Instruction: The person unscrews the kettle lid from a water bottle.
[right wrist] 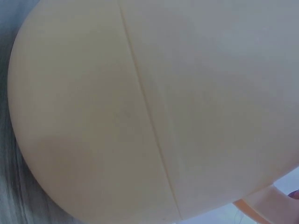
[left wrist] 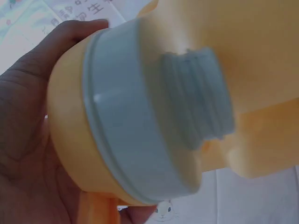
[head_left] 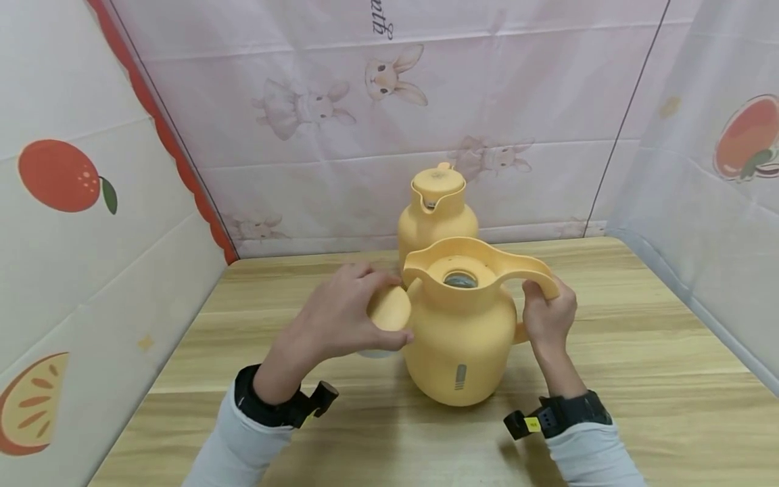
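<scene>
A yellow thermos jug (head_left: 460, 338) stands on the wooden table with its round mouth uncovered. My right hand (head_left: 550, 314) grips the jug's handle (head_left: 535, 267) on the right side. Just left of the jug, my left hand (head_left: 343, 314) holds its lid (head_left: 389, 309) by the rim between thumb and fingers. In the left wrist view the lid (left wrist: 119, 112) shows a yellow cap, a pale grey band and a threaded plug (left wrist: 198, 98) that points away from the palm. The jug's smooth body (right wrist: 140, 116) fills most of the right wrist view.
A second yellow thermos jug (head_left: 438, 213), its lid (head_left: 438, 180) on, stands behind the first one near the back wall. Printed sheets (head_left: 341, 189) with rabbits and fruit enclose the wooden table (head_left: 615, 325) at the back and both sides.
</scene>
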Available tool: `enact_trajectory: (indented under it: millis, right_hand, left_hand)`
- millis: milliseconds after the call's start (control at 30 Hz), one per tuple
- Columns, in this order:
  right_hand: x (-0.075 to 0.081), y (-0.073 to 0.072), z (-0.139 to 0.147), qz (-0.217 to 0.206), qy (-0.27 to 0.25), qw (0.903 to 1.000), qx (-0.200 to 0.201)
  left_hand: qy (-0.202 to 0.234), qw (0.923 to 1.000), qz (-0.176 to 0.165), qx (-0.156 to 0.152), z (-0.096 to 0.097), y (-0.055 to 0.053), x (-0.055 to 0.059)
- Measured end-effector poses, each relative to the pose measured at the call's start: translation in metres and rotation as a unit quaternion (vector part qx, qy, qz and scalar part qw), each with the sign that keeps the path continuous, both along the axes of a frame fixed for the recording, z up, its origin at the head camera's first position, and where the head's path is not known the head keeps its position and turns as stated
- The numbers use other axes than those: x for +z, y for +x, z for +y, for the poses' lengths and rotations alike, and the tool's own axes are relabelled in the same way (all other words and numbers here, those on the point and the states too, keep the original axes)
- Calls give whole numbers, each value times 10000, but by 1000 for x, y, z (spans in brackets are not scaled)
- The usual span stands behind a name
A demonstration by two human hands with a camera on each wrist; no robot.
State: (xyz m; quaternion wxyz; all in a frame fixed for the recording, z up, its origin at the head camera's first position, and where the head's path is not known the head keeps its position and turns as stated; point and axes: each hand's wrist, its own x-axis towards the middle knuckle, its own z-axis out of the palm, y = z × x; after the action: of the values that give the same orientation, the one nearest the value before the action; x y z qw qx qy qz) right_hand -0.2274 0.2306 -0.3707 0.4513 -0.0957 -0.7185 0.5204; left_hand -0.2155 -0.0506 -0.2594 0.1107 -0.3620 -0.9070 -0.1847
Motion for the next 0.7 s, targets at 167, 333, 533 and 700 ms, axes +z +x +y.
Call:
enact_trajectory:
  millis: [167,333,533,700]
  right_hand:
    - [1,0,-1,0,-9,10000,-8]
    - [1,0,-1,-3,5,10000,-60]
    - [1,0,-1,5,2,10000,-71]
    - [1,0,-2,-33,-6,9999,-122]
  left_hand:
    - [-115,9996,-253,27,-1,-4,-9]
    - [-220,9986,-478,29,-4,-10,-17]
    - [-244,9977,-632,26,-9,-19,-28]
    - [-281,9963,-809,58,-14,-26,-38]
